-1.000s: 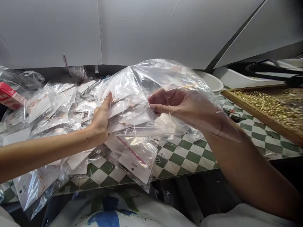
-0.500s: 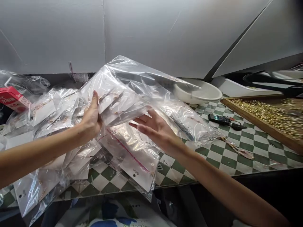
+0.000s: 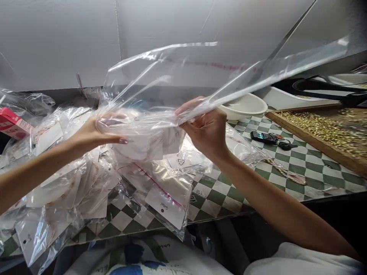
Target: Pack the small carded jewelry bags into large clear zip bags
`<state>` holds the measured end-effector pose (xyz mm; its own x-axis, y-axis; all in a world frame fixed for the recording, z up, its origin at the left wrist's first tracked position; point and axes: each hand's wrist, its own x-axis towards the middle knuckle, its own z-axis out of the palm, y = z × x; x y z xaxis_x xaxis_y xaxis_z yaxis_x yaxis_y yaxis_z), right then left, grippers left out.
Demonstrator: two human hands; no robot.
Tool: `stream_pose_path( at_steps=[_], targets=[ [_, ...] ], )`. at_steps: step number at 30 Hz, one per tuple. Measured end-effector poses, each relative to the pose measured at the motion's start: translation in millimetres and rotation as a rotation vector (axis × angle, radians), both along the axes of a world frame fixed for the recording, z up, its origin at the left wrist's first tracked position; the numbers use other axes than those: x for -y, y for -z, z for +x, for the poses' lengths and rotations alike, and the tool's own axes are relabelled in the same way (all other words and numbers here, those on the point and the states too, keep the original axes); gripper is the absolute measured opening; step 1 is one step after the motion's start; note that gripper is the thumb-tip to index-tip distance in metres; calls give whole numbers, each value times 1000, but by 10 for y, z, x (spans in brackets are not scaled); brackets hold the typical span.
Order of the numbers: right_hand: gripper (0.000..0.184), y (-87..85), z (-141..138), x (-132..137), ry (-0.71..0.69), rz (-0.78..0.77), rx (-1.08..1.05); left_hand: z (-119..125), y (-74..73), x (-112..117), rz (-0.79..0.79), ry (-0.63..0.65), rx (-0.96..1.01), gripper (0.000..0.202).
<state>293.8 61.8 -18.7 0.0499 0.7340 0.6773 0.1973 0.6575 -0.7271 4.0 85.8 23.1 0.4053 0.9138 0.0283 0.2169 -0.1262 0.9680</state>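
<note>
A large clear plastic bag [image 3: 149, 95] with white cards inside is held up between my hands, above the table. My left hand [image 3: 100, 130] grips its left side, thumb below and fingers behind the film. My right hand [image 3: 205, 128] pinches the film at the right, and a long flap with a pink strip spreads up and rightward. Under the held bag lies another clear bag [image 3: 169, 204] with a white card and a pink strip. To the left is a heap of bagged white cards [image 3: 65, 183], some with small gold-coloured pieces.
A wooden tray [image 3: 315, 149] of small gold-coloured pieces stands at the right. Near it are a white bowl [image 3: 245, 107], a black key fob [image 3: 262, 137] and a beaded strand [image 3: 286, 172]. A red drink carton [image 3: 14, 124] leans at the left on the checkered table [image 3: 226, 191].
My right hand has gone from open beneath the bag to pinching its film. The bag's flap has swung up and right, opening out wide. My left hand has turned, its thumb now lower.
</note>
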Motion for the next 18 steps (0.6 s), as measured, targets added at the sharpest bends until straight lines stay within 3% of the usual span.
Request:
stream_pose_path(
  at_steps=[2, 5, 8, 11, 13, 16, 18],
  targets=[
    [25, 19, 16, -6, -105, -73, -27, 67, -8, 8, 92, 54, -55, 37],
    [40, -25, 160, -37, -166, -218, 2, 169, -36, 32, 146, 44, 58, 13],
    [35, -125, 353, -36, -132, -326, 87, 189, -86, 12, 147, -14, 142, 13],
    [33, -190, 456, 1, -157, -354, 104, 144, -108, -34, 190, -4, 40, 20],
    [34, -180, 464, 24, -276, -463, 174, 115, -87, -60, 172, 29, -40, 25],
    [55, -99, 451, 33, -397, -600, 248, 111, -31, -79, 69, 9, 25, 24],
    [40, -41, 452, 24, -346, -591, 246, 130, -14, -83, -43, -34, 151, 23]
  ],
)
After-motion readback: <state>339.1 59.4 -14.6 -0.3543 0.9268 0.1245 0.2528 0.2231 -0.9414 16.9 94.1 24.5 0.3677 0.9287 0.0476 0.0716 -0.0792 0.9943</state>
